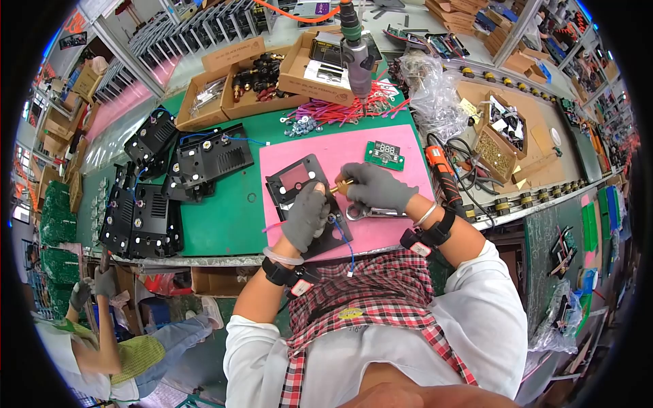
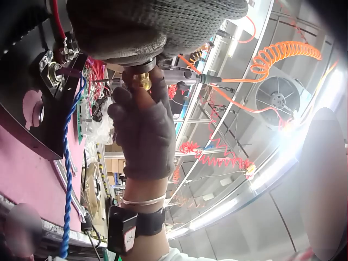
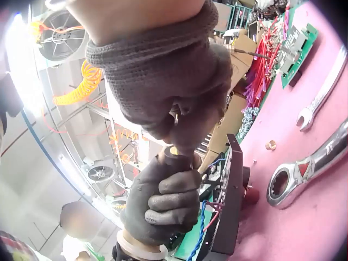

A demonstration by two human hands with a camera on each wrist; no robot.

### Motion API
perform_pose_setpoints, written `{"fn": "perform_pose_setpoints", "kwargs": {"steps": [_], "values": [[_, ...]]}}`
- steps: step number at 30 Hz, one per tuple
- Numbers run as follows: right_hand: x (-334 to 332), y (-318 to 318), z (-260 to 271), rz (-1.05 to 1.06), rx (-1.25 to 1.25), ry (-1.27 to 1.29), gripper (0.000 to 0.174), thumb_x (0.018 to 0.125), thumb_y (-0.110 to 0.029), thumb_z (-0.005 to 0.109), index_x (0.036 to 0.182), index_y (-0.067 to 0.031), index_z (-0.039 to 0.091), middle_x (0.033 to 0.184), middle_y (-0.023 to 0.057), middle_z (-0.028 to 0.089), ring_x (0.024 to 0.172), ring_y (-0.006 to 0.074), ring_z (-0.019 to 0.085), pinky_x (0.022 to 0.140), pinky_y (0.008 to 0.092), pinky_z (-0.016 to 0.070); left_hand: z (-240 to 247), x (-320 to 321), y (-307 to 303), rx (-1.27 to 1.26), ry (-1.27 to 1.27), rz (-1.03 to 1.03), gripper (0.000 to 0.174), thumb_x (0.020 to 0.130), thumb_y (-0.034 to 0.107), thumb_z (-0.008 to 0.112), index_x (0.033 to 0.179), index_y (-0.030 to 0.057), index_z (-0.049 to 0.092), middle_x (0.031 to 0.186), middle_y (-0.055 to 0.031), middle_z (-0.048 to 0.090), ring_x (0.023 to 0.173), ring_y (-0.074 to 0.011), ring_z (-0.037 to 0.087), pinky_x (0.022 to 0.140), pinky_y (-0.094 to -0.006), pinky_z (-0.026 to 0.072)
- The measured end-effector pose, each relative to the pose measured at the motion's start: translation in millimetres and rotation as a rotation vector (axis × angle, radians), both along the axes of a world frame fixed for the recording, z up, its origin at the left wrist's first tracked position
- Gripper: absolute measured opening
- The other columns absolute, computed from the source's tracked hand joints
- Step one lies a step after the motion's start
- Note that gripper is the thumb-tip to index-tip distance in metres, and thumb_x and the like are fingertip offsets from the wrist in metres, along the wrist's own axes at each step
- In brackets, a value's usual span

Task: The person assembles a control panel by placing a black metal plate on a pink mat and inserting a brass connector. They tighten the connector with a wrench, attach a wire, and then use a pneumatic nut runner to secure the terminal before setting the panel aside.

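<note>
my right fingers (image 1: pixel 354 178) pinch the small brass terminal (image 1: pixel 343 185): light, hard, slippery, best held by its body. left fingers (image 1: pixel 313 197) curl on the stiff black panel (image 1: pixel 289 178).

Premises: an electronics assembly workshop on a factory floor. Evidence: a long workbench (image 1: pixel 224 217) covered in green matting, with a pink mat (image 1: pixel 340 153) at its front edge carrying a wired black panel (image 1: pixel 299 183), a circuit board (image 1: pixel 384 154) and a spanner (image 1: pixel 371 213). Like panels (image 1: pixel 139 217) are stacked at the left end. Cardboard boxes (image 1: pixel 235 92) of parts line the far edge. A pneumatic screwdriver (image 1: pixel 355 51) hangs overhead on an orange coiled hose (image 2: pixel 283 54). Roller track (image 1: pixel 500 80) borders the right.
</note>
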State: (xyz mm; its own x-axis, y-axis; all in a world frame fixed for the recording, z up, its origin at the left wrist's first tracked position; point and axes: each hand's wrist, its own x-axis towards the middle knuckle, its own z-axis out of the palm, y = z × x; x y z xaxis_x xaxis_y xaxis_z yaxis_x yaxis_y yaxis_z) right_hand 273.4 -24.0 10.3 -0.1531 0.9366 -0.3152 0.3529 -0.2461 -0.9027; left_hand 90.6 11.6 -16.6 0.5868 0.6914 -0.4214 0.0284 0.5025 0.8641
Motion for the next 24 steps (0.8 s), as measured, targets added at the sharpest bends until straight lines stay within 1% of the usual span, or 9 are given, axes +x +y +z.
{"fn": "perform_pose_setpoints", "kwargs": {"steps": [2, 5, 8, 11, 14, 17, 20, 23, 24], "values": [[0.6, -0.3, -11.7, 0.073, 0.408, -0.119, 0.023, 0.085, -0.014, 0.050, 0.104, -0.0008, 0.050, 0.085, 0.0085, 0.059, 0.056, 0.0113, 0.060, 0.049, 0.0226, 0.0477, -4.6, -0.9, 0.5, 0.003, -0.009, 0.014, 0.027, 0.091, 0.038, 0.041, 0.086, 0.0116, 0.045, 0.056, 0.0018, 0.040, 0.039, -0.0061, 0.032, 0.031, -0.0216, 0.0232], [-0.8, -0.6, -0.6, -0.045, -0.103, 0.117, 0.025, 0.083, -0.013, 0.052, 0.106, -0.0040, 0.050, 0.085, 0.0064, 0.059, 0.059, 0.0097, 0.058, 0.055, 0.0227, 0.0474, -6.6, 1.1, 1.1, 0.021, 0.016, 0.032, 0.027, 0.091, 0.037, 0.041, 0.086, 0.0115, 0.046, 0.056, 0.0017, 0.040, 0.040, -0.0062, 0.033, 0.032, -0.0217, 0.0239], [-4.1, 2.1, -3.2, 0.028, -0.014, -0.160, 0.026, 0.083, -0.013, 0.053, 0.108, -0.0058, 0.050, 0.088, 0.0054, 0.059, 0.058, 0.0092, 0.057, 0.056, 0.0233, 0.0481, -0.3, 1.2, -1.0, 0.000, 0.028, 0.000, 0.026, 0.090, 0.037, 0.041, 0.088, 0.0110, 0.046, 0.056, 0.0014, 0.041, 0.040, -0.0063, 0.033, 0.032, -0.0217, 0.0243], [-4.5, -2.5, -0.3, 0.009, 0.138, 0.026, 0.023, 0.083, -0.012, 0.054, 0.105, -0.0045, 0.051, 0.086, 0.0053, 0.059, 0.058, 0.0098, 0.059, 0.053, 0.0228, 0.0486, -7.7, -2.6, 0.6, 0.031, -0.014, 0.015, 0.026, 0.090, 0.036, 0.042, 0.090, 0.0106, 0.048, 0.057, 0.0009, 0.042, 0.040, -0.0066, 0.033, 0.033, -0.0217, 0.0252], [1.4, 5.7, -6.3, -0.008, -0.156, 0.134, 0.021, 0.083, -0.011, 0.053, 0.103, -0.0020, 0.051, 0.085, 0.0059, 0.058, 0.056, 0.0106, 0.060, 0.050, 0.0229, 0.0488, -7.6, -1.9, 0.9, 0.042, 0.032, 0.038, 0.027, 0.090, 0.036, 0.042, 0.093, 0.0098, 0.049, 0.058, 0.0003, 0.043, 0.041, -0.0071, 0.035, 0.034, -0.0216, 0.0268], [-5.9, 0.0, 2.8, -0.032, -0.081, 0.024, 0.020, 0.083, -0.011, 0.053, 0.101, -0.0004, 0.051, 0.080, 0.0062, 0.058, 0.054, 0.0110, 0.059, 0.051, 0.0230, 0.0491, -5.2, -1.9, 1.0, 0.018, 0.067, 0.016, 0.028, 0.090, 0.035, 0.042, 0.096, 0.0093, 0.049, 0.058, 0.0002, 0.044, 0.042, -0.0073, 0.036, 0.036, -0.0212, 0.0284], [-6.2, -2.6, 1.9, -0.065, 0.083, 0.288, 0.020, 0.085, -0.012, 0.053, 0.100, 0.0007, 0.051, 0.079, 0.0069, 0.058, 0.053, 0.0110, 0.059, 0.051, 0.0232, 0.0494, -16.1, -3.9, 4.0, 0.025, 0.047, 0.041, 0.028, 0.090, 0.034, 0.042, 0.097, 0.0087, 0.049, 0.059, 0.0001, 0.044, 0.043, -0.0072, 0.038, 0.037, -0.0210, 0.0296], [0.1, 4.9, -0.6, -0.010, -0.211, 0.239, 0.020, 0.084, -0.010, 0.053, 0.100, 0.0010, 0.051, 0.078, 0.0070, 0.059, 0.058, 0.0113, 0.060, 0.054, 0.0234, 0.0496, -10.6, -3.2, 2.3, 0.067, 0.046, 0.038, 0.028, 0.090, 0.033, 0.042, 0.098, 0.0072, 0.049, 0.061, -0.0005, 0.046, 0.045, -0.0074, 0.041, 0.037, -0.0212, 0.0311], [-0.8, 4.6, -1.5, -0.006, -0.160, 0.202, 0.019, 0.084, -0.010, 0.053, 0.099, 0.0013, 0.051, 0.078, 0.0073, 0.059, 0.059, 0.0115, 0.060, 0.054, 0.0235, 0.0495, -3.3, -3.3, -1.2, 0.064, 0.054, 0.037, 0.029, 0.090, 0.033, 0.042, 0.098, 0.0065, 0.050, 0.061, -0.0007, 0.046, 0.045, -0.0075, 0.042, 0.037, -0.0212, 0.0317]]}}
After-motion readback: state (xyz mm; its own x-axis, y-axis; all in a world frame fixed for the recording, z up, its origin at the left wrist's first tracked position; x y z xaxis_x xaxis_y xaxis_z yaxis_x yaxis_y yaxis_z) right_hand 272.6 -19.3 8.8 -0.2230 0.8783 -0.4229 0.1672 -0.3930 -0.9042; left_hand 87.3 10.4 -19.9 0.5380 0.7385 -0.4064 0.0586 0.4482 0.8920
